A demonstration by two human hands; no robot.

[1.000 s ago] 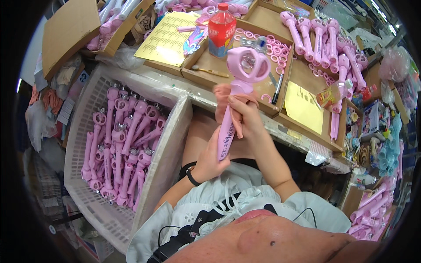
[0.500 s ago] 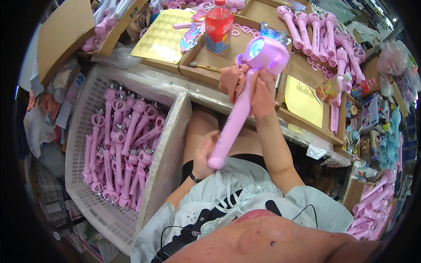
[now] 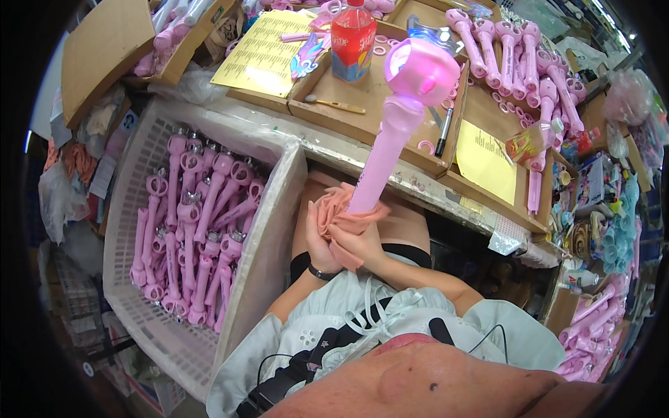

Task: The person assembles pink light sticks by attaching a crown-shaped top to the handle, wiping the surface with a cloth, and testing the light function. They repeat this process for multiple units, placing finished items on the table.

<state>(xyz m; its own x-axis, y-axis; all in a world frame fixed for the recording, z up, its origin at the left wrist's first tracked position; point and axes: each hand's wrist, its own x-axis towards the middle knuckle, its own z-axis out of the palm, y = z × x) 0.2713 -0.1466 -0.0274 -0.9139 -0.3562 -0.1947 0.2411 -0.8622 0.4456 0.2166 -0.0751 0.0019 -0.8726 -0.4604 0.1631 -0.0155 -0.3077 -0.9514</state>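
Observation:
A pink toy wand (image 3: 391,132) stands tilted over my lap, its round head glowing pink, with a clear crown-like piece at its top. A salmon-coloured cloth (image 3: 339,203) is wrapped round the bottom of its handle, hiding that end. My left hand (image 3: 319,242) presses the cloth from the left. From the right, my right hand (image 3: 359,245) closes over the same cloth, its fingers curled round the handle's end. Both hands meet just in front of my body, with the wand's head reaching out above the table's trays.
On my left is a white plastic basket (image 3: 265,240) full of pink wands. Cardboard trays (image 3: 390,150) on the table hold a toothbrush (image 3: 335,105), a black marker (image 3: 444,132) and pink rings. A red-labelled bottle (image 3: 352,43) stands behind. More wands (image 3: 507,59) lie at the far right.
My right hand and the cloth have slid from the wand's head down to the handle's bottom, where my left hand now grips too. The head's glow has turned from blue to pink.

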